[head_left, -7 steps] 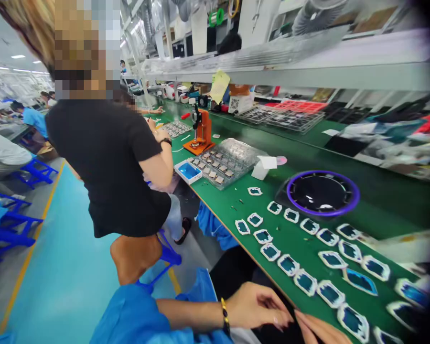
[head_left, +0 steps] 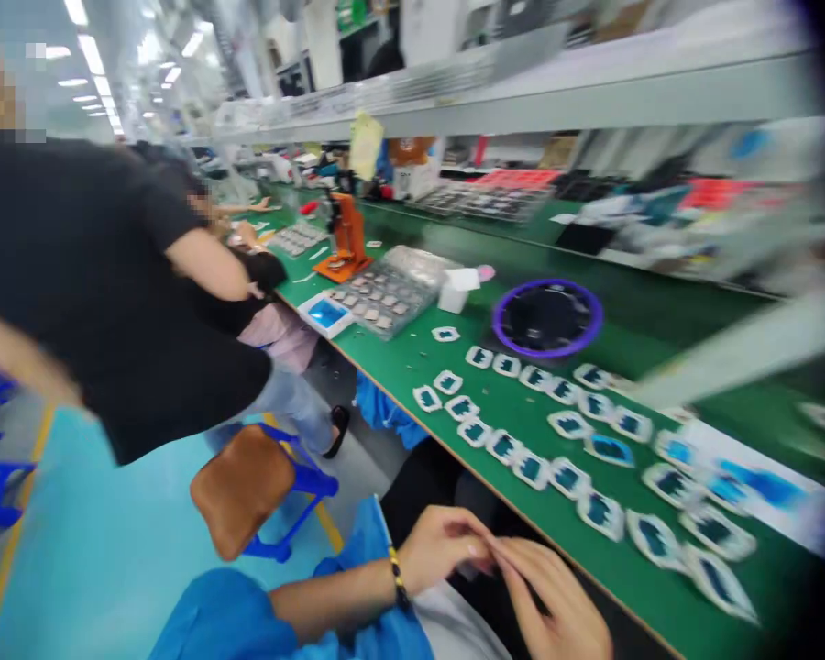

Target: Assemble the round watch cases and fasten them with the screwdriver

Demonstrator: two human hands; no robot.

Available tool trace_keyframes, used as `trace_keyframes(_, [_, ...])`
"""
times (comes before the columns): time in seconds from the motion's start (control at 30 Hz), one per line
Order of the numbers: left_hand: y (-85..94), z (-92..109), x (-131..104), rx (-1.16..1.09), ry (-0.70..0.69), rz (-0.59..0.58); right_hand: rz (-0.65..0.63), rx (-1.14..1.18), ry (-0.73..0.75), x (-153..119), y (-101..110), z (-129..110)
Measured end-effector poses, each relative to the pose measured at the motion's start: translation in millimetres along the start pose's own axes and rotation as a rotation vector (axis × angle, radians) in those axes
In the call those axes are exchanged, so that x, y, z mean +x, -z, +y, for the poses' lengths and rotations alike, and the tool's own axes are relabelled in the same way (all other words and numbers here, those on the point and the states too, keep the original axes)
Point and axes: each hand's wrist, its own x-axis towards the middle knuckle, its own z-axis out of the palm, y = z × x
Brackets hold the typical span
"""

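Low over my lap, at the front edge of the green bench, my left hand (head_left: 446,552) has its fingers curled in to the thumb. A yellow-and-black bracelet (head_left: 397,577) circles that wrist. My right hand (head_left: 554,596) meets it fingertip to fingertip, its fingers pressed together. Whether anything small sits between the fingers is hidden. Nearest on the bench are rows of white-rimmed pieces with dark teal centres (head_left: 599,513), several of them, slightly blurred. Behind the rows stands a round black dish with a purple rim (head_left: 598,316).
A co-worker in a black top (head_left: 110,284) is at the left, by a brown-topped stool (head_left: 244,490) with blue legs. Along the bench are a clear parts tray (head_left: 402,298), an orange hand press (head_left: 347,234) and a white box with blue inside (head_left: 326,313). A shelf (head_left: 522,119) runs above.
My view has swung right, so the bench things appear farther left. The co-worker has shifted left in view, showing more of the stool. My fingertips now touch each other.
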Motion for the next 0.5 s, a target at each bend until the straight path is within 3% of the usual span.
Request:
trace_keyframes(0.13, [18.8,-8.9,-18.3,0.157,-0.036,0.016,0.047,0.019,-0.096,-16.0,-0.7,-16.8])
trace_keyframes(0.27, [43.7,-28.1,-8.5,0.492,-0.075,0.036,0.195,-0.097,-0.234,-37.4,2.1,-25.8])
trace_keyframes(0.4, [58.7,-62.2,27.8,0.591,0.06,-0.055,0.342,-0.225,-0.412,-58.3,5.2,-33.2])
trace_keyframes(0.5, [50.9,-88.2,72.4,0.679,0.01,-0.151,0.362,-0.273,-0.498,-70.4,6.2,-40.3])
